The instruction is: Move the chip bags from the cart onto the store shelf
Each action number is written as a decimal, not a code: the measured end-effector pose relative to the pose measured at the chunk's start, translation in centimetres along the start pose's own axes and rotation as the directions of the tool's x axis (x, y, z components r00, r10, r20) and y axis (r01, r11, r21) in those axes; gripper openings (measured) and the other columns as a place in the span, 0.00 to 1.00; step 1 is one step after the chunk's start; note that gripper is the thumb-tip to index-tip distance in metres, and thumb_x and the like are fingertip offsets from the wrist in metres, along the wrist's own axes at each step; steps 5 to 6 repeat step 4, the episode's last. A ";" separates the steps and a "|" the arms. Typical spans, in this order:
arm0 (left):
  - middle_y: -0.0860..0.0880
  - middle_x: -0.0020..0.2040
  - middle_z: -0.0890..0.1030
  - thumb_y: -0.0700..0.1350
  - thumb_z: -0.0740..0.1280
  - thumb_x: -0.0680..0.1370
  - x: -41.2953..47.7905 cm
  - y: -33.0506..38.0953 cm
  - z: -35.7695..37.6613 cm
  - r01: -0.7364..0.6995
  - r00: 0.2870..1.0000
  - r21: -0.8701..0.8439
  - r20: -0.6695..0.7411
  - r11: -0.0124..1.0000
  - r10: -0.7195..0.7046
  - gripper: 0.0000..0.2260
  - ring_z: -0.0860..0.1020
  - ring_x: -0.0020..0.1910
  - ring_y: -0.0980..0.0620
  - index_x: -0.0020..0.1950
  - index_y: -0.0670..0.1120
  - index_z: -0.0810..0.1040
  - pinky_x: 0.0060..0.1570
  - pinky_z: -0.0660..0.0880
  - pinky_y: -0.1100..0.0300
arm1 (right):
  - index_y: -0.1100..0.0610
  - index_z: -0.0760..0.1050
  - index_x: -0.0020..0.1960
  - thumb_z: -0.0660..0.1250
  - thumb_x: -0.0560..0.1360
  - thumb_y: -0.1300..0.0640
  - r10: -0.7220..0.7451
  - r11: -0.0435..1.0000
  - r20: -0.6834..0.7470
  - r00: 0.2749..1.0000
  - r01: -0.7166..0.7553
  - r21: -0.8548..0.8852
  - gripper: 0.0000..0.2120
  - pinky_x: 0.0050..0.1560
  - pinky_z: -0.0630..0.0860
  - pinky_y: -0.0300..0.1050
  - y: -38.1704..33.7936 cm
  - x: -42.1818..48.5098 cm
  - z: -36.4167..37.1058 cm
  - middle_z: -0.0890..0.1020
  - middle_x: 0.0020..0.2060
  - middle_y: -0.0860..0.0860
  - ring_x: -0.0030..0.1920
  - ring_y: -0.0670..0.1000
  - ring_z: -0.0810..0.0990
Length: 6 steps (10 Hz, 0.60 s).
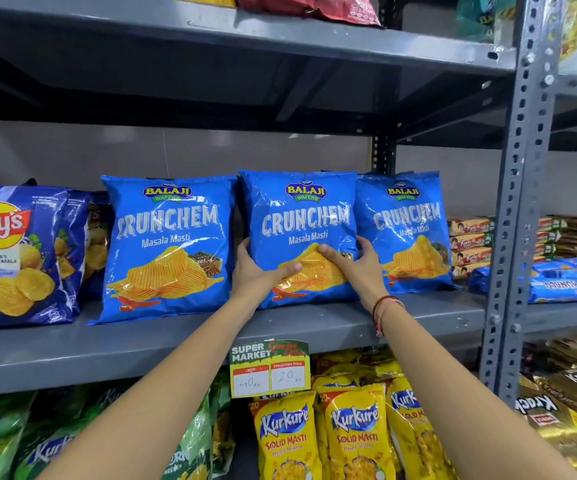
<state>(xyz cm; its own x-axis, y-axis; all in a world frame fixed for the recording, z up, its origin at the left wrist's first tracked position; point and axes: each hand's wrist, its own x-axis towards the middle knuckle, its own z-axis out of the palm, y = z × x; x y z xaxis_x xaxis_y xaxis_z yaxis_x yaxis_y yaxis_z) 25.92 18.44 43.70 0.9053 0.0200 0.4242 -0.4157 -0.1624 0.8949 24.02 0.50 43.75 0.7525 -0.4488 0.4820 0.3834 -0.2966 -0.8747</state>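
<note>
Three blue Crunchem chip bags stand upright in a row on the grey middle shelf (314,327). Both hands hold the middle Crunchem bag (302,216) by its lower part. My left hand (257,271) grips its lower left edge, thumb across the front. On its lower right side sits my right hand (352,263), fingers over the front. The left Crunchem bag (167,244) and the right Crunchem bag (410,230) stand free on either side, the right one partly behind the held bag. The cart is out of view.
Dark blue Lay's bags (20,251) stand at the shelf's left end. Biscuit packs (470,244) are stacked at the right by the grey upright post (519,202). A price tag (269,370) hangs from the shelf edge. Yellow Kurkure bags (352,434) and green bags (3,438) fill the shelf below.
</note>
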 end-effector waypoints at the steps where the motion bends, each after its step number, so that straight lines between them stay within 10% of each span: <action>1: 0.45 0.74 0.62 0.54 0.78 0.62 -1.1 0.2 0.2 -0.064 0.995 0.086 -0.067 0.994 0.070 0.49 0.63 0.71 0.45 0.74 0.47 0.53 0.68 0.64 0.46 | 0.57 0.61 0.72 0.74 0.66 0.43 -0.056 0.997 -0.064 0.996 0.052 -0.063 0.41 0.60 0.68 0.42 -0.2 -1.0 -0.4 0.72 0.66 0.55 0.67 0.53 0.70; 6: 0.46 0.70 0.63 0.47 0.71 0.72 -3.8 1.8 -1.3 -0.265 0.957 0.145 -0.081 0.953 0.279 0.35 0.64 0.68 0.51 0.73 0.46 0.56 0.62 0.62 0.62 | 0.55 0.69 0.67 0.70 0.71 0.48 -0.290 0.953 -0.181 0.940 0.266 -0.145 0.27 0.57 0.73 0.46 -5.4 -5.7 -3.9 0.77 0.59 0.53 0.59 0.49 0.75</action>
